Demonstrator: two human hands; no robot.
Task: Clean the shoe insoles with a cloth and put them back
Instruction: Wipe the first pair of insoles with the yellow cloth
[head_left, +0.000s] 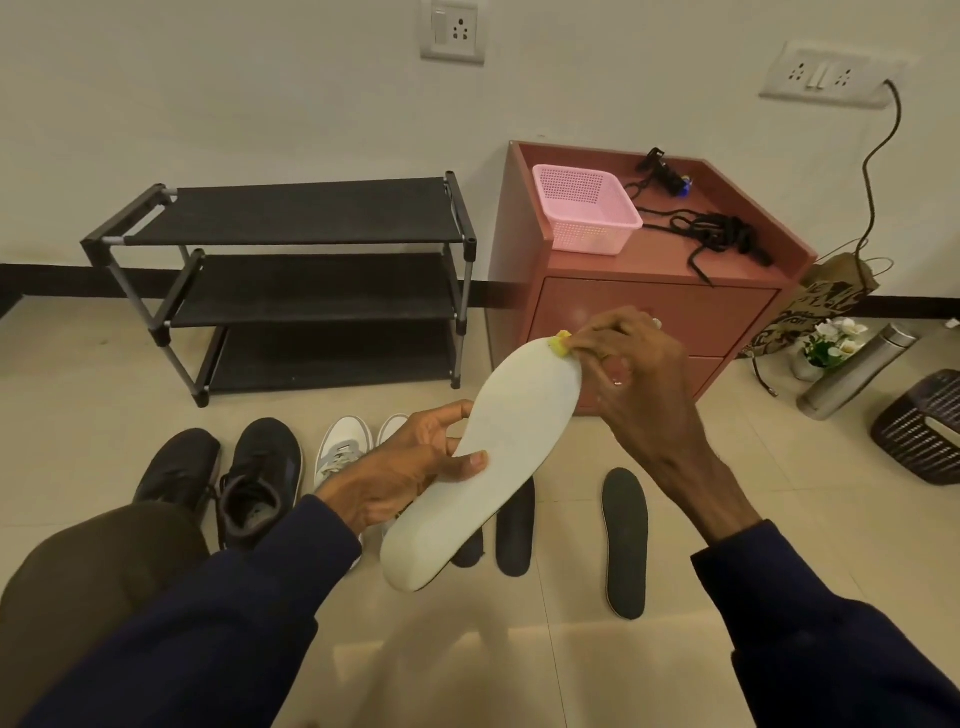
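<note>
My left hand (410, 467) grips a white insole (498, 457) by its middle, holding it up above the floor with the toe end pointing away. My right hand (623, 374) pinches a small yellow cloth (561, 345) against the toe end of that insole; most of the cloth is hidden in the fingers. On the tiles below lie three black insoles: one (625, 540) at the right, one (515, 535) in the middle and one (468, 551) mostly hidden behind the white insole. A pair of black shoes (260, 478) and a pair of white shoes (345, 449) stand at the left.
A black three-tier shoe rack (291, 280) stands against the wall. Right of it is a reddish cabinet (649, 306) bearing a pink basket (587, 215) and black cables. A steel flask (857, 371), a small flower pot (826, 348) and a dark woven basket (922, 426) sit at the right.
</note>
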